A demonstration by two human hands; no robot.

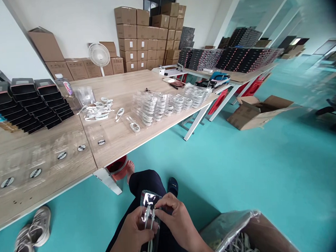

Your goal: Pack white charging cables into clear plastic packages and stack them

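Over my lap, both hands work on a clear plastic tray [147,198] with a white cable [148,218] in it. My left hand [134,230] is closed around the tray's lower part and the cable's end. My right hand [175,217] pinches the cable's connector at the tray's upper edge. My knee in dark trousers [143,180] shows just beyond the hands.
A cardboard box [251,233] lined with plastic and holding white cables sits at my right. The wooden table [115,135] ahead carries clear trays with cables [161,104], loose white cables [97,110] and black boxes [32,101]. Shoes [31,233] lie on the teal floor at left. An open carton [255,110] lies beyond.
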